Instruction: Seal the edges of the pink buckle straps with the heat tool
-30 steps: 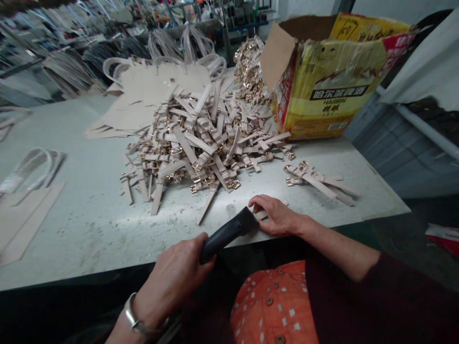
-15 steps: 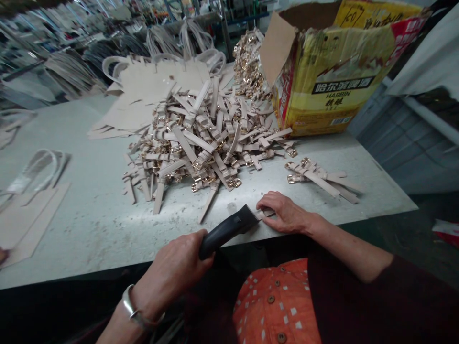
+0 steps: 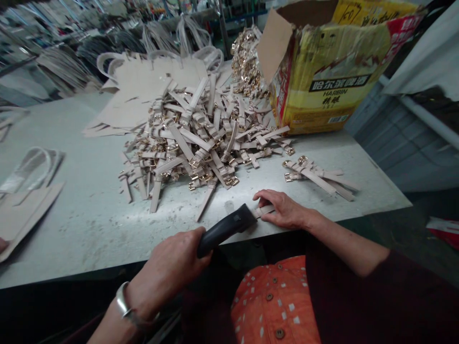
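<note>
My left hand, with a metal bangle at the wrist, is wrapped round the grip of a black hair clipper. The clipper's head points up and right, close against the end of a beige strap. My right hand holds that strap near the table's front edge, its thumb below and its index finger curved above. The strap's far end is hidden in the hand. Beyond the hands lies a big heap of beige buckle straps with gold buckles. A smaller group of straps lies to the right.
A yellow and red cardboard box stands open at the back right of the table. Beside it is another pile of gold-buckled straps. Beige bag panels with handles lie behind the heap. Another person's fingers touch a panel at left.
The view has shifted slightly, moving everything a little left. My right index finger has lifted, and more of the strap shows between it and the thumb. The clipper stays at the strap's end.
</note>
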### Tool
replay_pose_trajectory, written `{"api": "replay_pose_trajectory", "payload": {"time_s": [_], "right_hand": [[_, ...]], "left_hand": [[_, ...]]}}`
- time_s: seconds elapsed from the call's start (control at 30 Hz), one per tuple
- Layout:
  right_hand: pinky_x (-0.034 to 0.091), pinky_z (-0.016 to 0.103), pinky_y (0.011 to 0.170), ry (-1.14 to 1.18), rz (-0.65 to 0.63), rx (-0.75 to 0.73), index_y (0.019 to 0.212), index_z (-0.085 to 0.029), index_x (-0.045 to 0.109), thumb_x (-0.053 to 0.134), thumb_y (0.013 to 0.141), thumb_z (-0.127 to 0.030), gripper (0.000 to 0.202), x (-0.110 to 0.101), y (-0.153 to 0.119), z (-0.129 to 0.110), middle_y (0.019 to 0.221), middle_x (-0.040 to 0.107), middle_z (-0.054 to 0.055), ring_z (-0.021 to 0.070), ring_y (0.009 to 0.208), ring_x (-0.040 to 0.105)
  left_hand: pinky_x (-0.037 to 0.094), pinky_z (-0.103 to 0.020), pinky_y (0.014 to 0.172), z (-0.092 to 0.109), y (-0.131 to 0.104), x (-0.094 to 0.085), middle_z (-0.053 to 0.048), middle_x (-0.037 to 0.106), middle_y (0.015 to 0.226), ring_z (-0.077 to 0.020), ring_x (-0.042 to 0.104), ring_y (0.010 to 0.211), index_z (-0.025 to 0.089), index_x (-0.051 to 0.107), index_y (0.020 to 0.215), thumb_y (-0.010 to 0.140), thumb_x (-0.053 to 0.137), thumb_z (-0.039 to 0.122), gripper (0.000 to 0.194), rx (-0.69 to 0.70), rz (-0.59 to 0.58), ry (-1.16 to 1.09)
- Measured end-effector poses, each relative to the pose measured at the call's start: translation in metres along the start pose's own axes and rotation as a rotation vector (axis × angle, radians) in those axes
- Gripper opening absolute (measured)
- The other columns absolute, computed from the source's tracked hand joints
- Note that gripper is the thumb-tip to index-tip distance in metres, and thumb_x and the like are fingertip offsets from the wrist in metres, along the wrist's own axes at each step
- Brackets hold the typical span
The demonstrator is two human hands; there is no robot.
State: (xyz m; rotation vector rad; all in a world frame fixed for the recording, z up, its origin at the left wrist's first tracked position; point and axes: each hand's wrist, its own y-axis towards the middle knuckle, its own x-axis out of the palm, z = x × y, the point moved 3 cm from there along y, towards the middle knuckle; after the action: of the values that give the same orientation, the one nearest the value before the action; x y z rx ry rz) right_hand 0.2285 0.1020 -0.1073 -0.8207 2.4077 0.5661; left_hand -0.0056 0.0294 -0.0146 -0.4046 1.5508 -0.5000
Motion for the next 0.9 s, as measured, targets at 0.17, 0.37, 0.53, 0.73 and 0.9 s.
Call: {"api": "replay_pose_trajectory", "payload": {"time_s": [0.17, 0.37, 0.53, 0.73, 0.9], "right_hand": [[0.045, 0.028, 0.077, 0.025, -0.003, 0.0, 0.11, -0.018, 0.048, 0.063, 0.067, -0.004, 0.048, -0.001, 0.001, 0.0, 0.094, 0.059, 0.003, 0.0162, 0.084, 0.057], [0.047, 0.026, 0.074, 0.101, 0.031, 0.013, 0.114, -0.019, 0.044, 0.067, 0.07, -0.011, 0.051, -0.003, 0.001, 0.0, 0.092, 0.058, 0.002, 0.015, 0.082, 0.059], [0.045, 0.029, 0.078, 0.04, 0.001, 0.002, 0.11, -0.019, 0.049, 0.063, 0.066, -0.005, 0.049, -0.003, 0.0, -0.002, 0.094, 0.06, 0.003, 0.0165, 0.085, 0.057], [0.043, 0.028, 0.075, 0.0, 0.006, 0.001, 0.104, -0.018, 0.052, 0.064, 0.064, -0.005, 0.044, -0.002, 0.0, 0.0, 0.089, 0.06, 0.003, 0.0165, 0.082, 0.055], [0.043, 0.028, 0.074, -0.01, 0.009, -0.002, 0.102, -0.018, 0.052, 0.066, 0.065, -0.005, 0.042, -0.001, 0.0, 0.0, 0.089, 0.059, 0.002, 0.0164, 0.081, 0.055]], "left_hand": [[0.035, -0.026, 0.058, 0.008, 0.005, -0.004, -0.005, 0.068, 0.08, -0.0196, 0.062, 0.071, 0.023, 0.06, 0.085, 0.074, 0.048, 0.034, 0.019, 0.017, 0.041, 0.035], [0.036, -0.024, 0.059, 0.019, 0.016, 0.006, -0.005, 0.068, 0.081, -0.0183, 0.063, 0.074, 0.022, 0.058, 0.093, 0.077, 0.048, 0.037, 0.024, 0.005, 0.079, -0.031], [0.036, -0.024, 0.059, -0.004, 0.011, 0.008, -0.003, 0.067, 0.079, -0.0174, 0.062, 0.072, 0.023, 0.058, 0.091, 0.077, 0.048, 0.042, 0.025, -0.044, 0.091, -0.123], [0.035, -0.025, 0.058, -0.031, -0.008, 0.011, 0.0, 0.065, 0.071, -0.0179, 0.062, 0.069, 0.025, 0.057, 0.085, 0.078, 0.047, 0.046, 0.024, -0.065, 0.004, -0.174], [0.035, -0.025, 0.059, -0.022, -0.008, 0.016, -0.002, 0.066, 0.073, -0.0189, 0.062, 0.07, 0.024, 0.059, 0.085, 0.077, 0.048, 0.041, 0.022, -0.036, -0.03, -0.155]]}}
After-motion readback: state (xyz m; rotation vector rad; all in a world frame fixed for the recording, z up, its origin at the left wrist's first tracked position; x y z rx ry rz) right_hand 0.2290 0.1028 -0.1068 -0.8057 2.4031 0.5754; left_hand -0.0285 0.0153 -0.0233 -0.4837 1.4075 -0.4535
